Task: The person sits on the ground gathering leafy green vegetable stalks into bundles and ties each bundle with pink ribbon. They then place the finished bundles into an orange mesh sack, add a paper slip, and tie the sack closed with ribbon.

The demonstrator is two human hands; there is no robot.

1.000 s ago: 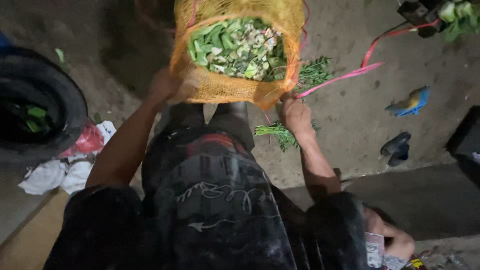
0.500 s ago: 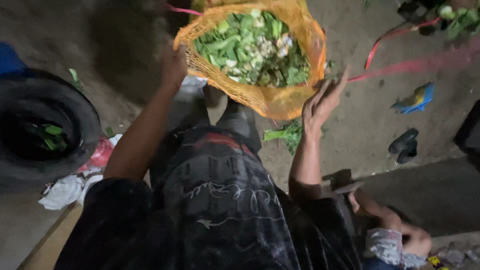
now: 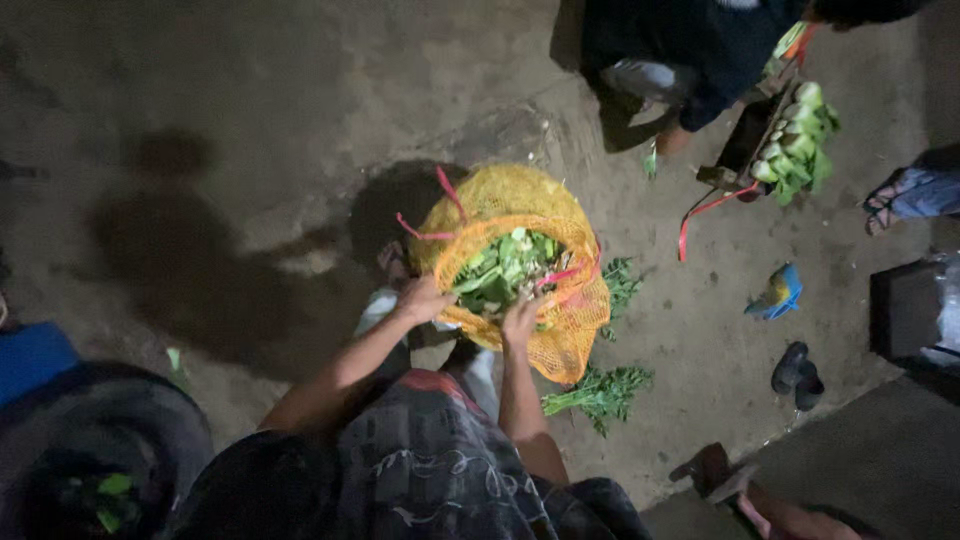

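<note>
head view: only one camera, looking down.
left hand (image 3: 425,298): we see it clamped on the near-left rim of the orange mesh sack (image 3: 560,330).
right hand (image 3: 522,320): fingers curled over the near rim, holding the mouth wide.
sack: stands on the dirt ground (image 3: 250,150) in front of our knees, filled with cut green vegetables (image 3: 505,268); pink ties (image 3: 425,235) hang off the rim.
nearby: leafy bunches (image 3: 600,392) just right of the sack; dark tub (image 3: 90,460) far left; another person's tray of greens (image 3: 790,145) top right.

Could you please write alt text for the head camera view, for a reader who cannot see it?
Seen from above, a person's left hand and right hand grip the rim of an orange mesh sack full of green vegetables, standing on dim bare ground.
</note>
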